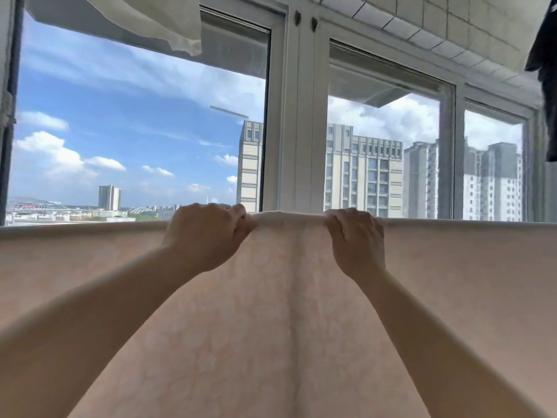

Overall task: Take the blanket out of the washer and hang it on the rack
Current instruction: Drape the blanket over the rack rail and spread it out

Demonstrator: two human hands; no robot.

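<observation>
Behind blanket: window; white cloth overhead.

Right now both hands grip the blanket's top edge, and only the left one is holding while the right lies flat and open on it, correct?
Not quite. The head view shows the right hand with its fingers curled over the top edge of the blanket, gripping it just as the left hand does. The blanket spreads wide below the windows.

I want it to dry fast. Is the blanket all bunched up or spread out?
Spread out. The blanket hangs flat across the whole view, its top edge straight; left hand and right hand grip that edge.
</observation>
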